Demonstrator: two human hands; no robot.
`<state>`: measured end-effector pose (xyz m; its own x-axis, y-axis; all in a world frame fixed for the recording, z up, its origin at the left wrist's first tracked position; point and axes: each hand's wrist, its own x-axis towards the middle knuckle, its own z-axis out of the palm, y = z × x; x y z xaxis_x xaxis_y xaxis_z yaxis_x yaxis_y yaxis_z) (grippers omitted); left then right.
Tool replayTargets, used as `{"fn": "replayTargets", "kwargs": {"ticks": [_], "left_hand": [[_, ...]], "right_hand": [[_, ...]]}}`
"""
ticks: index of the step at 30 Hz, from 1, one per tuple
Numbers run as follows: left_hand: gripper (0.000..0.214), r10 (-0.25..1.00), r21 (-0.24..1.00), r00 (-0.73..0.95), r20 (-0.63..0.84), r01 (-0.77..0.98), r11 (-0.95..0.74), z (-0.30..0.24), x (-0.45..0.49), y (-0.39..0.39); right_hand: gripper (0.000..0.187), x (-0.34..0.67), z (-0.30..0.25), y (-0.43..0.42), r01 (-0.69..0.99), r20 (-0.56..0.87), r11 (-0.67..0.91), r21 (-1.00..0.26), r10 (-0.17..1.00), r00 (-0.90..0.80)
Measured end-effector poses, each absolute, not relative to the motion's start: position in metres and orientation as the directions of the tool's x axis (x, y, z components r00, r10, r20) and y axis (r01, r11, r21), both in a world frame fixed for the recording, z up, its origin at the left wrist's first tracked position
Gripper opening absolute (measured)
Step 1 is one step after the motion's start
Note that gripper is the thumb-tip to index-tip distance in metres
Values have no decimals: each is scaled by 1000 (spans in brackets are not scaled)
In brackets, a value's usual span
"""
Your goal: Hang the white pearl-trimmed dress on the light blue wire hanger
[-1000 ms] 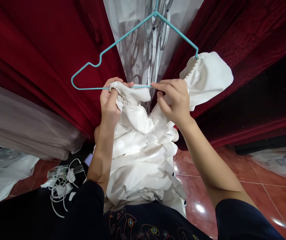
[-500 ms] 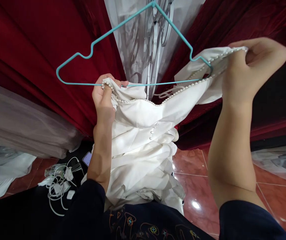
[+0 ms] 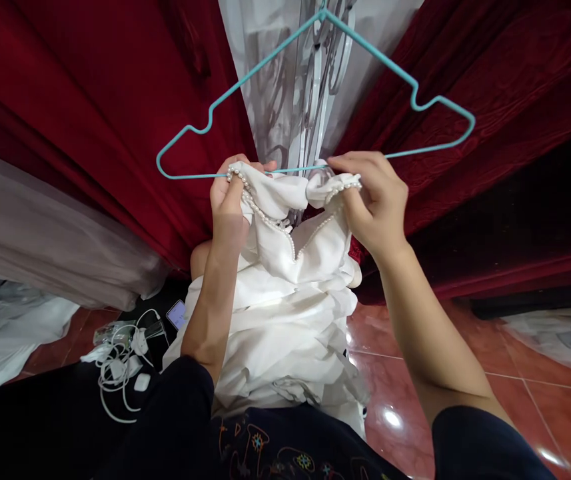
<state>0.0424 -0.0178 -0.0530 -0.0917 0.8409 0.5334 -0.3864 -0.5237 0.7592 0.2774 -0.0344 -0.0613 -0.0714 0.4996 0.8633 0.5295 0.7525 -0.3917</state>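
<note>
My left hand point(image 3: 229, 193): pinching white dress point(image 3: 285, 327) at hanger point(image 3: 190, 177) lower edge
Right hand point(image 3: 372, 197): pinching pearl trim point(image 3: 342, 188)
Draping: my step, I judge
Next: hanger likely wants steadying

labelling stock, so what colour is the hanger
The hanger is light blue, leaning turquoise; it shows best in the head view.

The left hand point(image 3: 226, 215) and the right hand point(image 3: 381, 208) each pinch a pearl-edged part of a white dress point(image 3: 285, 313) at the lower side of a turquoise hanger point(image 3: 371, 49) spreading above and outside both, the dress bunching below them, white cables point(image 3: 115, 370) lying low, outward of the left.
</note>
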Motion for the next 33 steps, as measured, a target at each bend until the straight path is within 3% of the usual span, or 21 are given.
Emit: {"fn": "replayTargets", "kwargs": {"ticks": [3,7,10,13,15,17,20,25,28,31,33], "left_hand": [[23,821,768,-147,552,-293,-569,-68,43,-29],[14,728,803,-365,580,106,-586,-97,15,-34],[18,691,829,-488,533,139,-541,-103,-23,-22],[24,566,757,-552,612,202,-621,-82,-59,-2],[24,445,650,-530,722,296,-700,-54,-75,11],[18,428,604,-470,772,334,-723,-23,-80,21],[33,430,542,-340,837,395,-742,16,-70,29],[40,589,559,-95,802,466,-686,35,-30,14],[57,619,596,-94,780,414,-688,24,-10,-3],[41,562,569,-120,818,303,-764,5,15,-16],[22,605,583,10,796,254,-772,-8,36,-20]], "right_hand": [[26,272,-58,-29,484,877,764,-427,481,15],[18,279,-53,-36,498,902,769,-402,428,67],[18,283,-47,-41,490,909,780,-388,411,65],[16,282,-45,-43,498,903,771,-397,426,59],[14,279,-46,-43,513,898,757,-406,435,68],[13,275,-49,-43,505,901,761,-408,424,90],[15,271,-53,-42,498,905,766,-407,413,106],[22,266,-57,-41,526,893,731,-434,428,142],[22,267,-60,-39,514,897,744,-427,419,140],[22,267,-64,-34,485,902,768,-419,411,129],[22,268,-66,-31,461,898,776,-431,420,133]]}}
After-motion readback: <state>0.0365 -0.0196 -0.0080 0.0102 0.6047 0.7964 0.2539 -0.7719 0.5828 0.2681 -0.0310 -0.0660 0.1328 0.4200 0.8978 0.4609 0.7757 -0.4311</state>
